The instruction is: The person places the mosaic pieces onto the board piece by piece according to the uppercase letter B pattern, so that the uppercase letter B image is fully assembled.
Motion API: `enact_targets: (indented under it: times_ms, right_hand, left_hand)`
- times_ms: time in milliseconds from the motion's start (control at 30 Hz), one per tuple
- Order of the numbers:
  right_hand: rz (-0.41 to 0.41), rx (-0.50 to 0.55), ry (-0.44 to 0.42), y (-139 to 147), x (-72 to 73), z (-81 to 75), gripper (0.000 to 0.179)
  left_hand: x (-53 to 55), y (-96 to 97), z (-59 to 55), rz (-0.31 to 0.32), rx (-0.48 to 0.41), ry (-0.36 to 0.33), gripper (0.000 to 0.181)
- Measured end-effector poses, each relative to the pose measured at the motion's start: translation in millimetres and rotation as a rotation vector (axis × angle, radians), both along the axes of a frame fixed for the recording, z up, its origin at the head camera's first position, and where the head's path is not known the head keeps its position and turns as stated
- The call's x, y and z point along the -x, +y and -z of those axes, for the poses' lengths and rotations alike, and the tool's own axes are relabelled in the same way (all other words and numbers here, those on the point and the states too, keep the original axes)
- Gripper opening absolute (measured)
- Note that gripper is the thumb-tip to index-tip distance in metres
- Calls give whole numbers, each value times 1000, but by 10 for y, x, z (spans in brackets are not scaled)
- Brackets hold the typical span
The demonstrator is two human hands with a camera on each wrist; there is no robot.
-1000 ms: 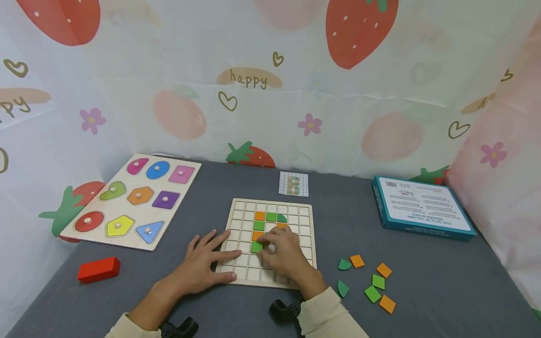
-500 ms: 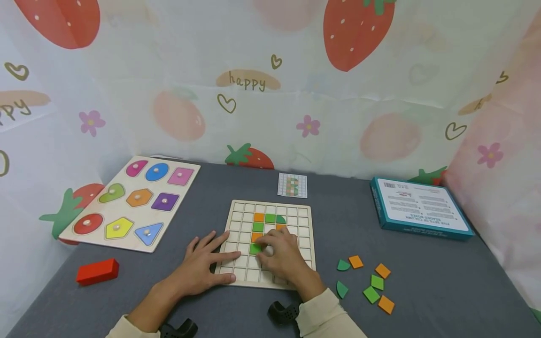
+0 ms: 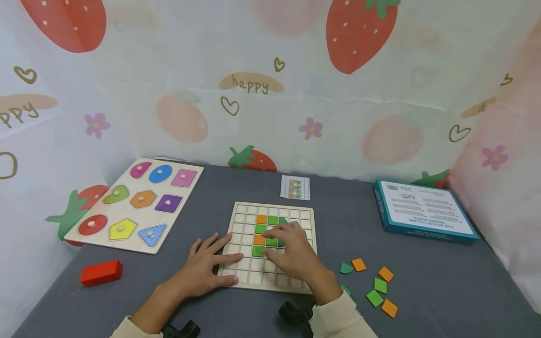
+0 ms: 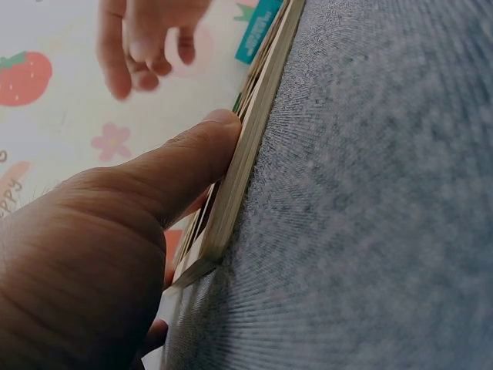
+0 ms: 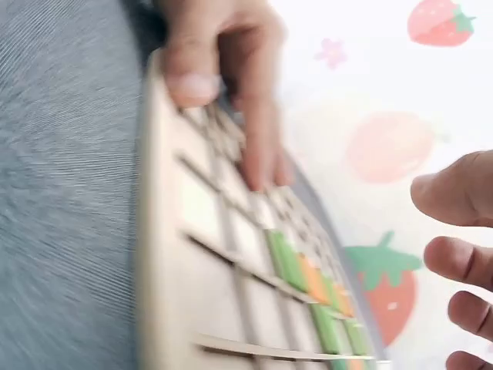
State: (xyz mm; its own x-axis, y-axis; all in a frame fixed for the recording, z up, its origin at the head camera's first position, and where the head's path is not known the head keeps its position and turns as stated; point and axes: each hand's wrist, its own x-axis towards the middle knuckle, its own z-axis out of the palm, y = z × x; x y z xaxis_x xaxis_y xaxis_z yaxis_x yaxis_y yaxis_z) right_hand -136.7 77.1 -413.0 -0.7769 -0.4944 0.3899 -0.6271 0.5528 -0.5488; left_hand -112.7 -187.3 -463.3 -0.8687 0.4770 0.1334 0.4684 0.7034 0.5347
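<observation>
Below a strawberry-print backdrop [image 3: 346, 155], a grey table [image 3: 228, 319] is pictured, its places read as on a clock centred on the grid [image 3: 256, 265]. Toward 10 o'clock, a shape board [image 3: 145, 217] is set flat, fitted with nine knobbed shapes [image 3: 122, 229]. At the centre, the grid is laid face up, its squares partly filled by tiles [image 3: 261, 219]. Between 2 and 3 o'clock, a teal box [image 3: 427, 206] is laid label up. At the grid's 8 o'clock side, the left hand [image 3: 207, 270] is rested unclenched, fingers spread onto the wood, thumb set against the near edge. Over the grid's 3 o'clock half, the right hand [image 3: 297, 256] is held released, thumb and forefinger parted above the tiles, which are partly hidden by it. Between 8 and 9 o'clock, a red block [image 3: 101, 273] is placed; near 1 o'clock, a card [image 3: 295, 188] printed with a coloured figure. On the grid, four tiles are ranged in a column, orange, green, orange, green from the 12 o'clock end. Between 3 and 4 o'clock, seven are scattered on the table, one rounded tile [image 3: 345, 288] partly covered by a sleeve [image 3: 338, 314].
</observation>
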Motion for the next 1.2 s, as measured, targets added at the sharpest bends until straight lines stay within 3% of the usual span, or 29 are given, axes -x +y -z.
enact_targets:
  times_ms: [300,533,967,1200]
  right_hand:
    - [-19,16,-54,427,-99,-323,41]
    - [7,-32,1,820,-216,-469,43]
    - [-14,-28,110,1272,-276,-504,47]
    - [-5,-31,87,1451,-303,-487,51]
  left_hand:
    - [3,15,4,15,-26,-4,57]
    - [-6,20,-2,16,-19,-8,57]
    - [-35,-7,-25,10,-27,-7,54]
    - [-18,-9,-13,3,-21,-18,56]
